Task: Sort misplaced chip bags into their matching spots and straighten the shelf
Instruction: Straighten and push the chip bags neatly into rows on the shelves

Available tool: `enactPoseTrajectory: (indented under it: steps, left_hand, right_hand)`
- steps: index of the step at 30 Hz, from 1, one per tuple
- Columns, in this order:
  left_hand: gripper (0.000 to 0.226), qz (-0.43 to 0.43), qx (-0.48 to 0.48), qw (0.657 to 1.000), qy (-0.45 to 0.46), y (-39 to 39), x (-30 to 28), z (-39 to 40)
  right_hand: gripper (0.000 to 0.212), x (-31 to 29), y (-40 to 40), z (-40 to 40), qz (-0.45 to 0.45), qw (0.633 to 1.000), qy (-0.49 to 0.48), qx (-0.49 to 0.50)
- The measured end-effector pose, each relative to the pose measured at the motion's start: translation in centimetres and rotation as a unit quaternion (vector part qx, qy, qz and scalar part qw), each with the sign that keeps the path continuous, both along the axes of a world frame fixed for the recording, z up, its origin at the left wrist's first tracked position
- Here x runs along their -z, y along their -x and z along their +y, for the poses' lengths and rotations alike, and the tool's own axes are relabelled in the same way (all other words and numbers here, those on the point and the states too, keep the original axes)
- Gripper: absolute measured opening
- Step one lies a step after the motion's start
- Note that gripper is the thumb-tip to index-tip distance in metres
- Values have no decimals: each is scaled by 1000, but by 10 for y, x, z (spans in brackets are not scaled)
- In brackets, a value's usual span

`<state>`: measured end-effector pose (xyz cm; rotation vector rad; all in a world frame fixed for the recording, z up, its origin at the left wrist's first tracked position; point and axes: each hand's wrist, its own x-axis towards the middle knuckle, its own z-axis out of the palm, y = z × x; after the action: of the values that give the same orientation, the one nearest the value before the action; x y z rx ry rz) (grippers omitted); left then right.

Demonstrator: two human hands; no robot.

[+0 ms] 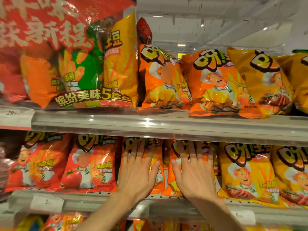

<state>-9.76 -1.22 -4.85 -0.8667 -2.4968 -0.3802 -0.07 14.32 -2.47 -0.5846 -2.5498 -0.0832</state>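
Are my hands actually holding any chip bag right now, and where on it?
Nothing is held. Left hand and right hand lie flat with straight fingers against the fronts of the orange bags.

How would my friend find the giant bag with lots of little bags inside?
Look at the upper shelf, far left end. The big clear multipack stands there, far taller than the orange bags beside it, with green, orange and yellow packets showing through.
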Motion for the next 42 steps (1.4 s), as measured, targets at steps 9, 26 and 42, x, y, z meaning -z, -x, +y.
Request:
enactPoseTrajectory:
  steps: [9, 26, 42]
  left_hand:
    - [66, -5, 24, 999, -42, 2, 3, -4]
    - [65, -144, 195, 952, -187, -118, -32, 160]
    - [86, -295, 191, 918, -186, -102, -45, 206]
  right_hand:
    - [64, 0, -3, 7, 21, 997, 40, -63]
    - [51, -37, -135, 179, 122, 971, 187, -80]
    - [84, -52, -141, 221, -84, 959, 237, -132]
